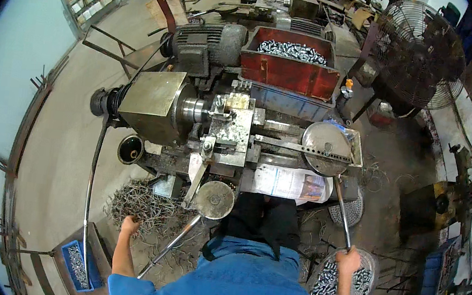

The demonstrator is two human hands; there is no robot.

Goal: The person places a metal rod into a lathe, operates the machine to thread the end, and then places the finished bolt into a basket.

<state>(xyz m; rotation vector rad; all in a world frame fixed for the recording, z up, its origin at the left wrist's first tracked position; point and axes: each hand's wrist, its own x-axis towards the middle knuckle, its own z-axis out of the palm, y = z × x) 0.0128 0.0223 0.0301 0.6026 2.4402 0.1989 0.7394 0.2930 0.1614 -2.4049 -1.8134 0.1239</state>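
Note:
My right hand (pixel 347 260) is wrapped round the lower end of a steel lever (pixel 343 211). That lever runs up to a round metal disc (pixel 325 148) on the right of a small lathe (pixel 230 125). Off to the left, my left hand (pixel 130 226) is curled closed beside a tangled heap of metal shavings (pixel 150 210); whatever it may hold is hidden. It is apart from a second lever (pixel 171 246), which slants down from a smaller round disc (pixel 215 200). In the middle, the tool block faces the shiny chuck (pixel 195 109).
Behind the lathe stand a red bin (pixel 289 75) of small metal parts and a motor (pixel 210 42). A fan (pixel 418 54) is at the far right. A blue tray (pixel 78 263) and a round basket (pixel 325 283) hold metal parts. Newspaper (pixel 287 182) lies on the lathe's front.

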